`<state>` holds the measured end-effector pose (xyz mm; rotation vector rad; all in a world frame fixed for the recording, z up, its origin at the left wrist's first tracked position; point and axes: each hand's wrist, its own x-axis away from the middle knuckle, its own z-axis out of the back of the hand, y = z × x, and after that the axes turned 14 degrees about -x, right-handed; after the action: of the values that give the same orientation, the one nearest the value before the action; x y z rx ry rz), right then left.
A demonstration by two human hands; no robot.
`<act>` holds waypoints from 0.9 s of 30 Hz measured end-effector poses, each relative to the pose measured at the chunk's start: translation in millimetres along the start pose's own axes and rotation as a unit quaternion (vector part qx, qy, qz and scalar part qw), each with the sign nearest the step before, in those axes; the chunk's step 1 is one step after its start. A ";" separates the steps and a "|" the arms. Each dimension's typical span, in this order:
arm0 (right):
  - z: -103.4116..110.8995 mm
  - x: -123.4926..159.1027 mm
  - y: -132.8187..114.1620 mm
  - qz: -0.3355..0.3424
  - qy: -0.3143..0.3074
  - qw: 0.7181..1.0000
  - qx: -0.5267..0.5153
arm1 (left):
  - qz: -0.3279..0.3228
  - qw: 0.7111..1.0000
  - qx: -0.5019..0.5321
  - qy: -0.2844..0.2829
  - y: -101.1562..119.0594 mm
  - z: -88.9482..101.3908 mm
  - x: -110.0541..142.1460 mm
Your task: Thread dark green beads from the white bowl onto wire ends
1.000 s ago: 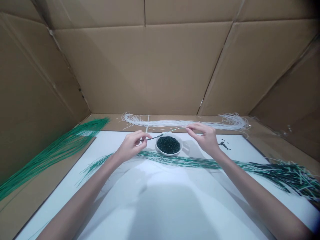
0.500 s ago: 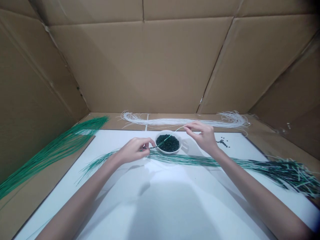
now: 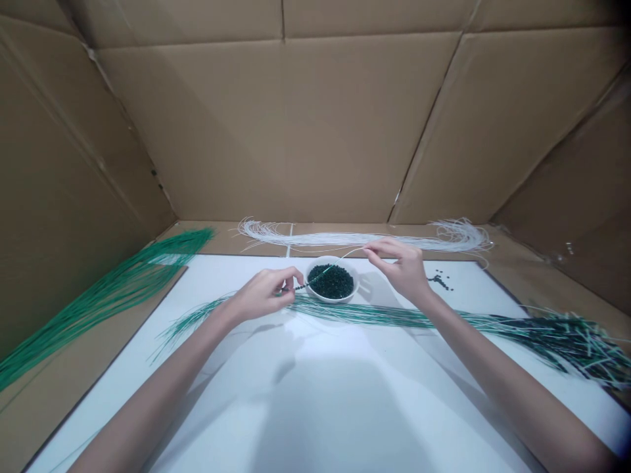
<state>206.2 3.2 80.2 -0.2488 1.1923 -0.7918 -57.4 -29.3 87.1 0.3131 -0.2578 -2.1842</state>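
Observation:
My left hand [image 3: 263, 293] pinches a thin cord [image 3: 315, 276] strung with small dark green beads, right beside the bowl's left rim. The beaded stretch reaches over the rim. My right hand [image 3: 397, 268] pinches the cord's pale, bare length, which rises over the bowl's far side. Between my hands stands a small white bowl [image 3: 330, 294] heaped with dark green beads [image 3: 330, 281]. Below both hands, a long bundle of green-and-white strands [image 3: 394, 316] lies across the white board.
Cardboard walls surround the white board [image 3: 207, 276] on three sides. A bundle of white strands [image 3: 359, 240] lies behind the board, and a green bundle [image 3: 118, 289] rests at the left. Several loose beads [image 3: 440, 282] sit to the right of my right hand.
My left hand has dropped lower and closer to the bowl, bringing the beaded cord down over the rim. My right hand has shifted only slightly.

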 end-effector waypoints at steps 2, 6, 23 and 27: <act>0.0 -0.3 0.2 0.000 0.000 1.000 -0.001 | 0.001 1.000 0.005 0.000 -0.2 -0.1 0.0; 0.0 -0.4 0.7 -0.001 -0.003 1.000 -0.005 | -0.007 1.000 -0.008 0.002 -1.1 0.0 -0.4; 0.5 -0.5 0.5 0.001 -0.005 1.000 -0.002 | 0.000 1.000 -0.008 0.017 -0.2 1.3 -0.1; 0.6 -1.2 0.5 0.002 -0.005 1.000 0.002 | 0.001 1.000 -0.008 0.027 -0.3 2.0 -0.6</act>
<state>206.7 4.3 81.0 -0.2461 1.1821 -0.7891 -57.9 -28.5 89.0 0.3625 -0.2114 -2.1718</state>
